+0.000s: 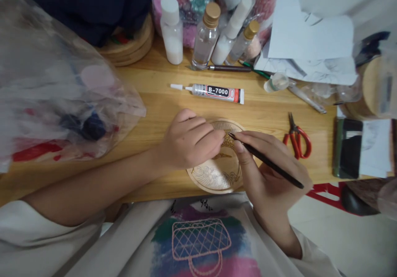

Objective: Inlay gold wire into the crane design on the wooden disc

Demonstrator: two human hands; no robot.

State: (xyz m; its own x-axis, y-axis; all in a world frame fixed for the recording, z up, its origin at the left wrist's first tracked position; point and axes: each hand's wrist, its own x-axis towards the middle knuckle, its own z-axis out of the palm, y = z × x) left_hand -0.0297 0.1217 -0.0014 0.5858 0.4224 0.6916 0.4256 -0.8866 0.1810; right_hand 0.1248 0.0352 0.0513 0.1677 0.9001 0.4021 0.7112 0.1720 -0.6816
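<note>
A round wooden disc [217,175] with an engraved pattern lies at the near edge of the wooden table [155,103]. My left hand [189,140] rests on the disc's upper left, fingers curled and pressed together at its top. My right hand [269,173] is closed on a thin dark stick tool [266,161], held like a pen. The tool's tip meets the disc near my left fingertips. What lies under the fingertips is hidden.
A B-7000 glue tube [214,91] lies behind the disc. Red-handled snips [297,138] sit to the right. Several bottles [206,35] stand at the back beside white papers [310,41]. A big plastic bag [52,91] fills the left.
</note>
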